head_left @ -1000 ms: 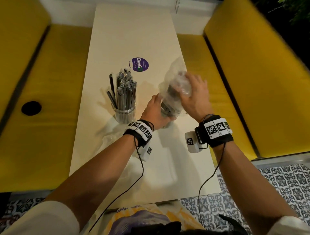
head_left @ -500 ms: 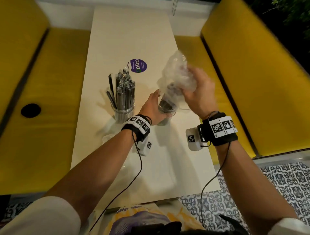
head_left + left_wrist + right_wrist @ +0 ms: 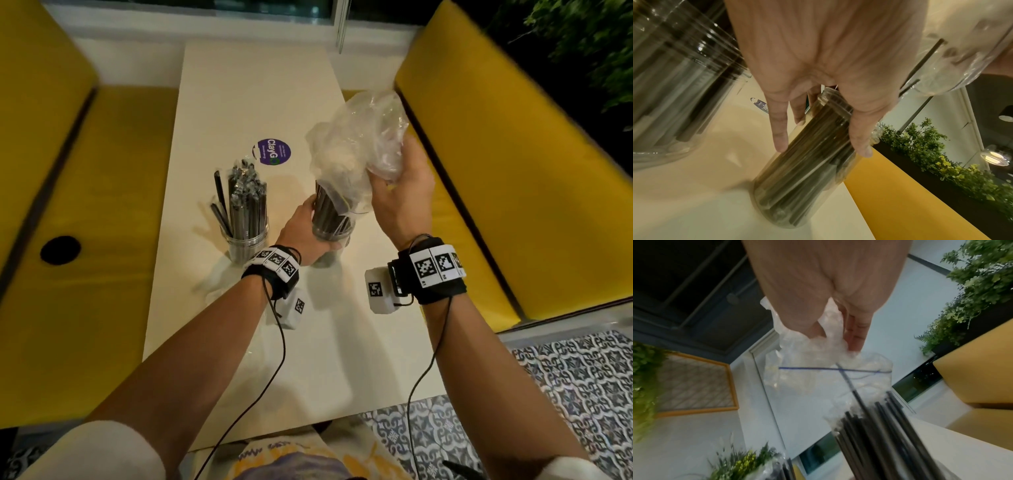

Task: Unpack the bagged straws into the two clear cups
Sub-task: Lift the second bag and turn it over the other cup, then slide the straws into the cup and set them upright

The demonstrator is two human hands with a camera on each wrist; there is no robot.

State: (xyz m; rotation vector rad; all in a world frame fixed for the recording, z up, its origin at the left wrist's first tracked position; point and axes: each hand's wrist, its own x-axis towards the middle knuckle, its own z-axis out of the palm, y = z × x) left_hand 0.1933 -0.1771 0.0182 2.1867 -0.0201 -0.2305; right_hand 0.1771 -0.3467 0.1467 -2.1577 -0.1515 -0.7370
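Head view: right hand (image 3: 404,192) fingers squeeze the bag (image 3: 356,144), lifting it off the straws (image 3: 329,216).
Left hand (image 3: 301,233): fingers wrap the cup (image 3: 803,178), keeping it steady.

Materials and surface finishes on the cream table.

A thin, crinkled, glossy clear plastic bag (image 3: 356,144) is shown above matt black plastic straws (image 3: 329,214), which are held in a smooth, ribbed transparent plastic cup (image 3: 797,178). A second clear plastic cup (image 3: 245,241) is seen with straws in shiny clear wrappers. The cream tabletop (image 3: 253,89) appears smooth with a soft sheen; a glossy round purple sticker (image 3: 273,151) is stuck to it. The yellow benches (image 3: 513,164) look matt.
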